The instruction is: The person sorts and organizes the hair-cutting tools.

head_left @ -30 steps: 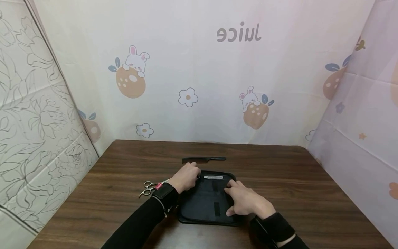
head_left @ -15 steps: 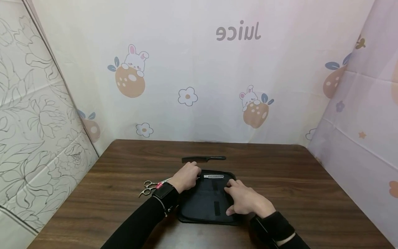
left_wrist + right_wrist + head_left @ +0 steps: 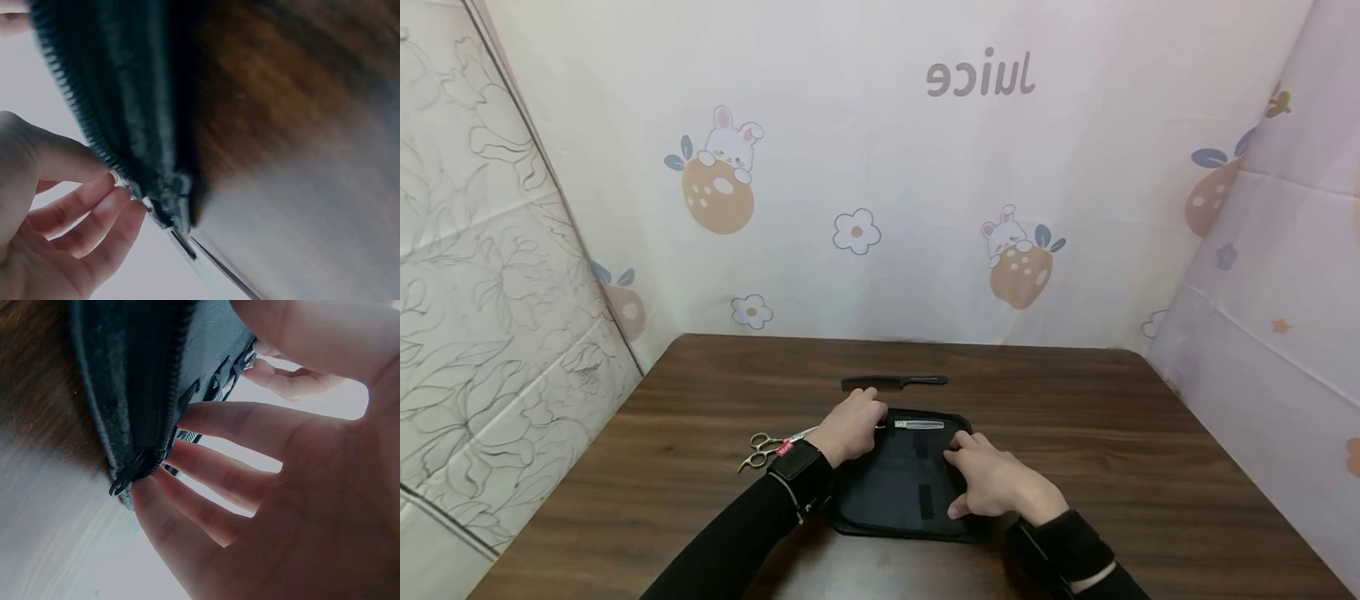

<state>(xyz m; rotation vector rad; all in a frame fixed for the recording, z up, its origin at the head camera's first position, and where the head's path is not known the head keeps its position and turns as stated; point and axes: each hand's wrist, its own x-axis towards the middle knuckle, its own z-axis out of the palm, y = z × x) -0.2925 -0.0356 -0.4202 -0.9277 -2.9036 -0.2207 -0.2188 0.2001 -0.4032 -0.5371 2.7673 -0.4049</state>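
Observation:
A black zippered case (image 3: 891, 496) lies unfolded on the table. Near its far edge lies a slim silver blade with fine teeth (image 3: 919, 425), which looks like thinning scissors. My left hand (image 3: 850, 427) is at the far left corner and pinches the silver metal end there between thumb and fingers; it is mostly hidden. Close by in the left wrist view runs the case's zipper (image 3: 75, 94). My right hand (image 3: 1000, 479) rests on the case's right side with fingers spread, their tips at the zipper edge beside a zipper pull (image 3: 125, 478).
Left of my left wrist lie silver scissors (image 3: 762, 450), partly covered by the hand. A black comb (image 3: 895, 382) lies beyond the case. Printed curtains (image 3: 857, 232) hang behind and at both sides of the brown wooden table (image 3: 1112, 433).
The toothed blade has slid very slightly right across the case. Both hands stay nearly where they were, and the head view has shifted a little.

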